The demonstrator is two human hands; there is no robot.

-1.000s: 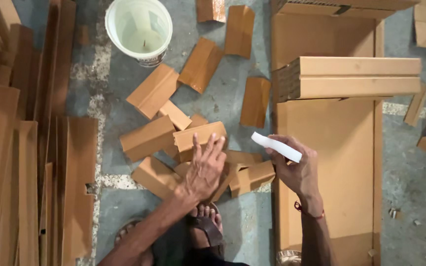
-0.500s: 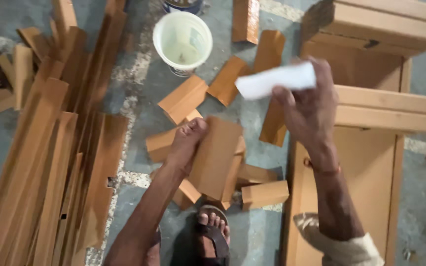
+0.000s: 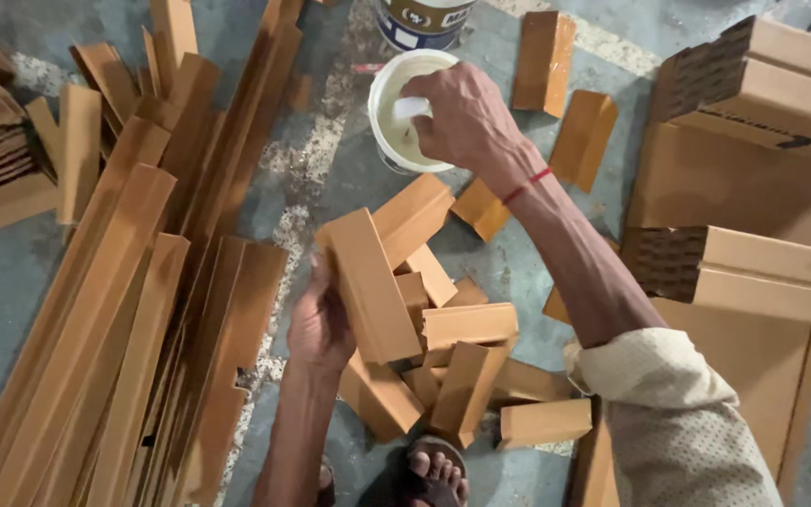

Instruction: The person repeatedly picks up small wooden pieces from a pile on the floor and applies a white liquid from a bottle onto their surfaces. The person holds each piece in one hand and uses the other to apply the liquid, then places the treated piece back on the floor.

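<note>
Long angle strips (image 3: 124, 310) lay along left of frame. Short-piece pile (image 3: 443, 347) sat lower centre. Left hand (image 3: 321, 324) held one piece (image 3: 368, 286) at pile's left edge. Bucket (image 3: 382, 113) stood top centre, right hand (image 3: 462, 117) over it. Stacked boards (image 3: 753, 178) filled right side.

i'm over a rough grey concrete floor (image 3: 509, 263) w/ pale worn patches. long brown cardboard strips (image 3: 114, 319) piled at my left, big flat cardboard sheets (image 3: 734, 188) right. even, soft light.

Left hand (image 3: 319, 324) grips cardboard piece (image 3: 370, 286); right hand (image 3: 462, 117) over white bucket (image 3: 389, 141)
</note>
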